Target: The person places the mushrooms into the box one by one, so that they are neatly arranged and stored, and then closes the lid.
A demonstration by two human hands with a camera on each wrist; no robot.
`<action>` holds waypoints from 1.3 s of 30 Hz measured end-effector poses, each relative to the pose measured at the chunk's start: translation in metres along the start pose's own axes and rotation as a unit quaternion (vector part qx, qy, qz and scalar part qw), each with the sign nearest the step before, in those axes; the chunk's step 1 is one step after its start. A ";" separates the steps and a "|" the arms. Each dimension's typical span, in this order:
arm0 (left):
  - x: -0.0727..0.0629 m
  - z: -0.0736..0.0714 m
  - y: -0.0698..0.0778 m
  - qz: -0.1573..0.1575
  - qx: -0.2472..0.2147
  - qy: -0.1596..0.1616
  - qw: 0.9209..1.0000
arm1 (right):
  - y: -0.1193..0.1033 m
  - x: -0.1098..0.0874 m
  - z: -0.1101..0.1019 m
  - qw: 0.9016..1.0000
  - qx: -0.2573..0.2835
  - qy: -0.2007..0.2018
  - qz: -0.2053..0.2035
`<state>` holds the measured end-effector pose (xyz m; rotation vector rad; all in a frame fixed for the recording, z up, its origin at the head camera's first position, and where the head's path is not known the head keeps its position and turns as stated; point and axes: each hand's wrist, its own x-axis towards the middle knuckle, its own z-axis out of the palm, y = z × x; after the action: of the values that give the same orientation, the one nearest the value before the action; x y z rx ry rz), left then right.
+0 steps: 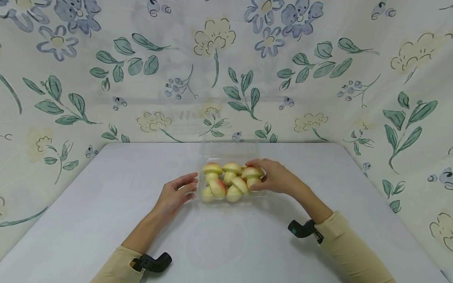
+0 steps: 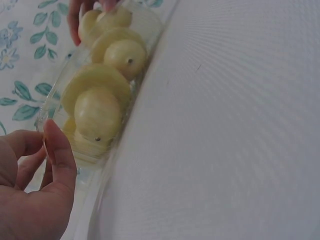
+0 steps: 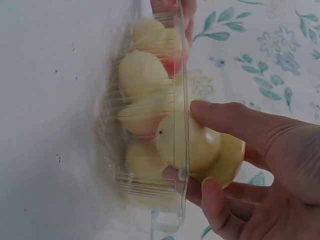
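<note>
A lidded clear plastic box (image 1: 201, 195), its lid (image 1: 230, 148) folded back, holds several toy mushrooms (image 1: 232, 168), pale yellow-green with reddish blushes. At the box's right end, my right hand (image 1: 275, 176) grips one toy mushroom (image 1: 252, 172) between thumb and fingers. In the right wrist view, that mushroom (image 3: 192, 142) overlaps the box's rim (image 3: 184, 95), its cap tilted toward my palm. My left hand (image 1: 175, 196) is at the box's left end, fingers loosely extended and spread. The left wrist view shows its fingertips (image 2: 52, 131) right at the box's edge.
The box rests on a white table (image 1: 223, 245), toward its far edge. Behind it hangs a white floral cloth (image 1: 221, 74), which also runs down both sides. Black camera mounts (image 1: 156, 262) sit on both wrists, over beige sleeves (image 1: 357, 254).
</note>
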<state>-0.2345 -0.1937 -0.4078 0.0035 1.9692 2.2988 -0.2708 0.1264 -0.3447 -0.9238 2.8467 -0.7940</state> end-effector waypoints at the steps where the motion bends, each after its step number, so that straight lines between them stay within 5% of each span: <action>1: 0.000 0.000 0.000 0.000 0.000 0.001 1.000 | 0.000 0.000 0.000 1.000 -0.002 0.001 -0.002; 29: 0.000 0.000 0.000 0.000 0.002 -0.001 1.000 | 0.016 0.003 -0.010 0.993 0.105 -0.057 0.015; 39: 0.000 0.001 0.001 0.004 0.000 -0.004 1.000 | 0.018 0.005 -0.002 0.993 0.096 -0.060 0.022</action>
<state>-0.2343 -0.1928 -0.4070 0.0207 1.9689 2.3012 -0.2849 0.1371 -0.3508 -0.8495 2.6245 -0.9521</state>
